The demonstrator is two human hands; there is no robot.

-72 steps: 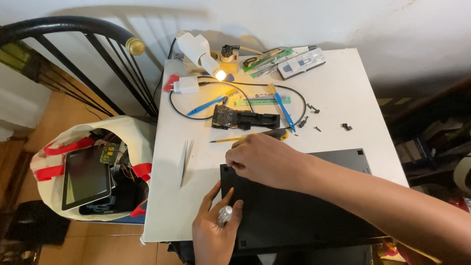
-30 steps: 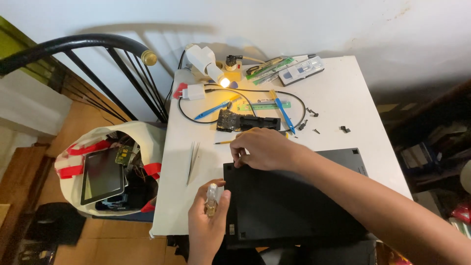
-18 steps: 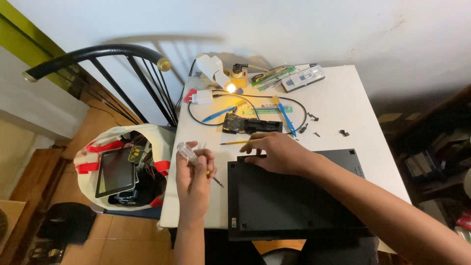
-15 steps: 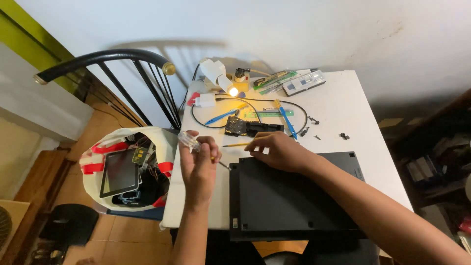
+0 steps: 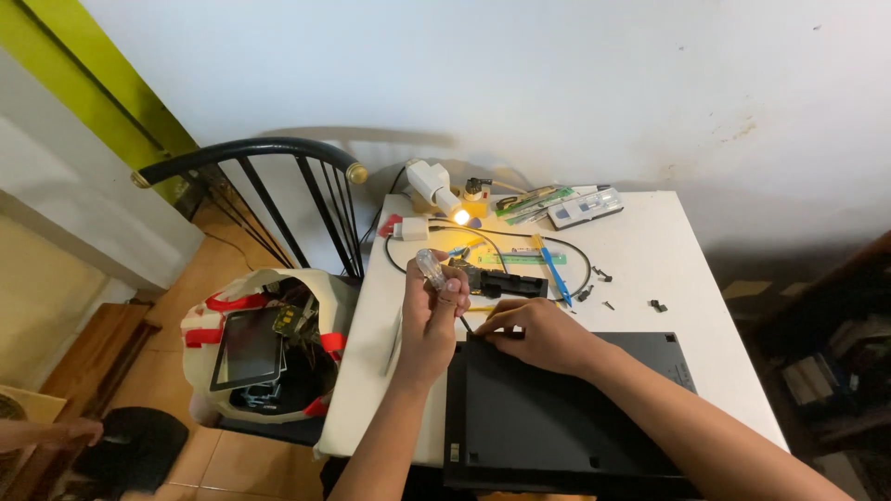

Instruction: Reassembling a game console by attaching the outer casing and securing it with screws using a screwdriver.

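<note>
A black laptop point(image 5: 575, 417) lies bottom side up on the white table point(image 5: 687, 278). My left hand point(image 5: 432, 311) grips a screwdriver point(image 5: 432, 271) with a clear handle, its tip pointing down at the laptop's far left corner. My right hand point(image 5: 538, 332) rests on that same far edge, fingers pressed beside the screwdriver tip. A black rectangular part point(image 5: 501, 283) lies just beyond my hands.
A small lit lamp point(image 5: 434, 186), a white charger with black cable point(image 5: 408, 229), blue and yellow tools point(image 5: 552, 269), a clear case point(image 5: 585, 208) and loose screws point(image 5: 657, 304) sit at the table's far side. A black chair point(image 5: 251, 186) and a bag with a tablet point(image 5: 251, 348) stand left.
My left hand rose from the laptop's near left corner to its far left corner with the screwdriver. The view shifted and the right hand stayed on the far edge.
</note>
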